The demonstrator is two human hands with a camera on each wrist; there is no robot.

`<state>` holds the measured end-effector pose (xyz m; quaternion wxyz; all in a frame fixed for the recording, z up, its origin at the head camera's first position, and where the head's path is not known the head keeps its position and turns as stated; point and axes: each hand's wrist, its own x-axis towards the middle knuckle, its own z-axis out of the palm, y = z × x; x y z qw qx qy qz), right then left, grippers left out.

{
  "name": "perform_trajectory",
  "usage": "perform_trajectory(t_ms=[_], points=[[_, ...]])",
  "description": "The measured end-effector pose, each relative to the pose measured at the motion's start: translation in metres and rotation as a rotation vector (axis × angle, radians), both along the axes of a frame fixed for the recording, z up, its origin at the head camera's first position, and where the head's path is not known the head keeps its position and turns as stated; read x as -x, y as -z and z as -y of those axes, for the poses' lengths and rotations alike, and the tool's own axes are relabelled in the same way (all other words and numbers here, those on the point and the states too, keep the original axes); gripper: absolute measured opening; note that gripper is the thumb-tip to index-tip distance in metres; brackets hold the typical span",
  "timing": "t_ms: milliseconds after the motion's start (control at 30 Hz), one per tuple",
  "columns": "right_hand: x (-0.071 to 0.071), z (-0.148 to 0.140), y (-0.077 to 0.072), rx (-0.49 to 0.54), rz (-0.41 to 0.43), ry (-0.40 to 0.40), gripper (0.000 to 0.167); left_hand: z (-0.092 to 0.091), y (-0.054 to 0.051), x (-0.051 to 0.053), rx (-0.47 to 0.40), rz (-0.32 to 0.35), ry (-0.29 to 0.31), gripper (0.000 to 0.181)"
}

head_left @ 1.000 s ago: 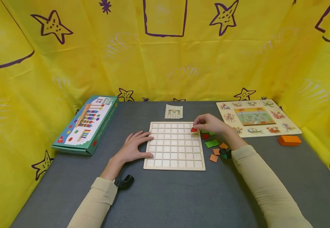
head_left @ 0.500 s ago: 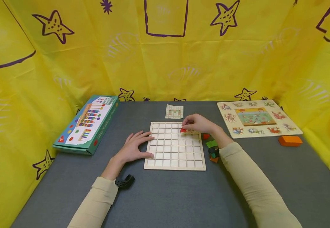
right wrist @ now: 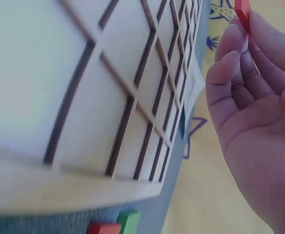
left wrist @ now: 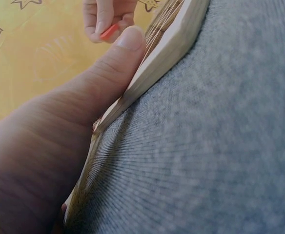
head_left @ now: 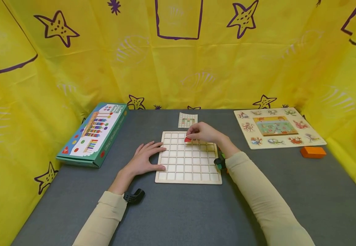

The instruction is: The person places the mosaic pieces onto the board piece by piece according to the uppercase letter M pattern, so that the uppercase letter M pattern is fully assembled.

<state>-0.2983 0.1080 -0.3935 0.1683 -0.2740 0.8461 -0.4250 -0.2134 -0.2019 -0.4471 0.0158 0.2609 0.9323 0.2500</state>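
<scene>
A pale wooden grid board [head_left: 188, 168] lies flat on the dark grey table. My left hand [head_left: 145, 160] rests along its left edge with fingers spread, and the thumb touches the frame. Over the far rows of the grid, my right hand [head_left: 205, 132] pinches a small red tile [head_left: 187, 139] between thumb and fingers. In the right wrist view the red tile [right wrist: 242, 12] shows edge-on at the fingertips, apart from the board. Just beyond the far edge lies a printed pattern card [head_left: 188, 120].
Loose tiles, among them a green one [right wrist: 129, 222] and a red one [right wrist: 103, 227], lie beside the board's right edge, mostly hidden by my right arm. A boxed ring game [head_left: 93, 135] is at left. A sea-animal puzzle board [head_left: 245, 119] and an orange block [head_left: 313, 152] are at right.
My right hand has carried the red tile leftward across the far rows, from the board's right side to near its middle. The left hand has stayed in place.
</scene>
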Motion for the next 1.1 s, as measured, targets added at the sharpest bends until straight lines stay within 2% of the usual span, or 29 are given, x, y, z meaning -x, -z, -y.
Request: perform_trajectory(t_ms=[400,633,933,1100], points=[[0.001,0.028,0.004,0.003,-0.016,0.001,0.011,0.0,0.0,0.002,0.003,-0.001,0.005,0.079],[-0.001,0.044,0.008,-0.029,-0.025,0.006,0.011,0.001,0.0,0.001,0.002,-0.001,-0.001,0.079],[-0.004,0.052,0.014,-0.093,-0.017,0.019,0.012,0.001,0.0,0.001,0.002,-0.004,0.0,0.079],[-0.004,0.055,0.016,-0.106,-0.037,-0.001,0.011,0.0,0.0,0.0,0.0,0.003,-0.004,0.079]])
